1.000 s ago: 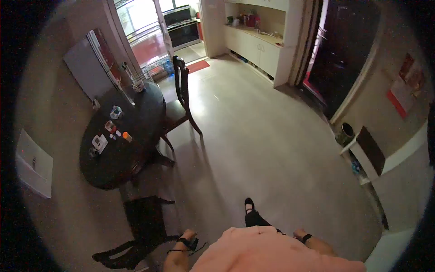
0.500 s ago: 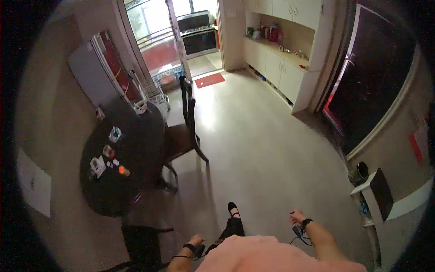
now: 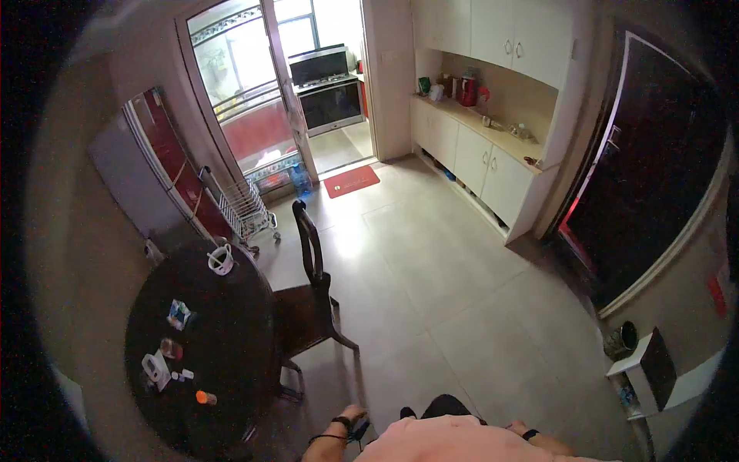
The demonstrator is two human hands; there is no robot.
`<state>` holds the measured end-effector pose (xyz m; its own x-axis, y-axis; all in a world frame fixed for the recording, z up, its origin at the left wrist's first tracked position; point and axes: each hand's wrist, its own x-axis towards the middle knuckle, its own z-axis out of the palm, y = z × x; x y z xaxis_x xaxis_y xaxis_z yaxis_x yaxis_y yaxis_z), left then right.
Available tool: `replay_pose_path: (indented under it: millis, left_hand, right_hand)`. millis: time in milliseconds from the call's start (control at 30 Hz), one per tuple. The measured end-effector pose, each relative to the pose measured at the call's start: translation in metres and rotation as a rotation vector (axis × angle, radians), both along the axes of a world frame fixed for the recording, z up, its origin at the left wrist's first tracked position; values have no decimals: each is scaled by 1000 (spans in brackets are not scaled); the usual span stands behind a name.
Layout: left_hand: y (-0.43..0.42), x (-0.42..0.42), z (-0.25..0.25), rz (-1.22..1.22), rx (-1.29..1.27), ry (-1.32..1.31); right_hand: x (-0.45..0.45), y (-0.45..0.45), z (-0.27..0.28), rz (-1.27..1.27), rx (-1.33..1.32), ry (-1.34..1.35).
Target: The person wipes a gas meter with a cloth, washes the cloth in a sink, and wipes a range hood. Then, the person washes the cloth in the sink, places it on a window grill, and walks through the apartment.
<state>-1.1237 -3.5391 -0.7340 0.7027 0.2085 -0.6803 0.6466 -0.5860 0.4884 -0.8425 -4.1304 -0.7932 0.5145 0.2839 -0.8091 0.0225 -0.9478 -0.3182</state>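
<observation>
My left hand (image 3: 354, 414) hangs low at my left side, with a dark band and a cord at the wrist. A small black device hangs just beneath it. The nearest furniture to it is the dark round table (image 3: 239, 331) and a dark wooden chair (image 3: 304, 308). At the bottom edge my right hand (image 3: 518, 427) is partly hidden by my pink shirt (image 3: 454, 443), and a black band circles that wrist. I see no object in either hand, but the fingers are too small and hidden to read.
On the table are an orange-capped bottle (image 3: 205, 397), a white basket (image 3: 220, 260) and other small items. A wire trolley (image 3: 248, 215) stands by the fridge (image 3: 146, 169). Ahead lies a red mat (image 3: 352, 182) at the kitchen doorway. White cabinets (image 3: 469, 162) and a dark door (image 3: 654, 169) line the right.
The view has tilted upward and moved forward; the table and chair sit lower and the kitchen doorway shows more fully. Both hands appear nearer the bottom edge, the right one less visible.
</observation>
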Motion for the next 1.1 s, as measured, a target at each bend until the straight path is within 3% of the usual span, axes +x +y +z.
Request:
replay_pose_path:
  millis: [67,133,200,333,467,567,600,633,733,767,833,933,1000,1033,1100]
  left_hand:
    - [26,83,13,168,-77,178]
    - [55,149,0,-216,72,8]
    - [72,207,17,-25,29,-43]
    - [120,309,35,107,-43,-2]
    - [165,377,44,72,39,-48]
    - [215,433,29,171,-53,-40]
    - [223,447,25,220,-114,-11]
    - [229,457,29,247,6,-129]
    - [273,504,37,198,81,-64]
    - [285,520,56,284,13,-43]
    - [322,546,40,361,-74,-5]
    - [381,580,28,326,-53,-51]
    - [430,608,60,265,-31,-12]
    - [454,619,29,260,107,-17]
    - [505,639,32,231,141,35]
  right_hand:
    - [27,32,3,-132,-71,67]
    - [60,69,15,-160,-108,84]
    - [103,112,28,-143,-113,70]
    - [198,201,53,-42,-87,-28]
    - [314,294,64,-462,93,206]
    - [407,365,58,-289,214,234]
    - [432,392,81,-322,183,238]
    - [451,423,106,-353,156,240]
    - [525,493,69,-77,135,149]
    - [537,517,86,51,121,44]
    - [546,573,141,301,91,-162]
    - [576,619,140,321,114,-260]
    - [590,644,147,291,2,-224]
    - [595,654,152,280,-57,-207]
    - [609,657,129,24,-115,9]
